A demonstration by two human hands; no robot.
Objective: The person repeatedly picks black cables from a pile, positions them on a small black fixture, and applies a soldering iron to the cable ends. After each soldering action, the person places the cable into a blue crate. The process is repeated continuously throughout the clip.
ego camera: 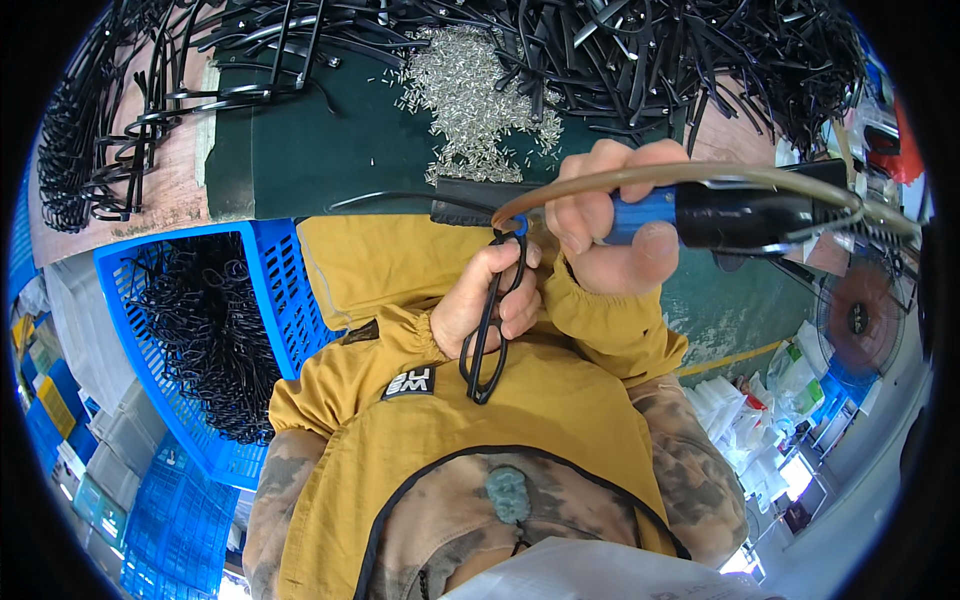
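Observation:
My left hand [495, 300] is closed around a pair of black eyeglass frames [484, 375], folded, with one thin black arm reaching out to the left above it. In my right hand [615, 217] is a blue and black powered screwdriver [720, 217], held sideways with a brownish hose [675, 174] running along it. The hose's curved left end lies just above my left fingers, beside a small blue part. Whether the tool's tip touches the frames cannot be told. Small silvery metal pins [476, 97] lie heaped on the dark green mat [322, 161] beyond my hands.
Black eyeglass parts [637, 67] are piled along the bench's far side, with more frames stacked at the left [75, 150]. A blue plastic basket [289, 300] full of black frames stands left of my lap. A fan [857, 318] is at the right.

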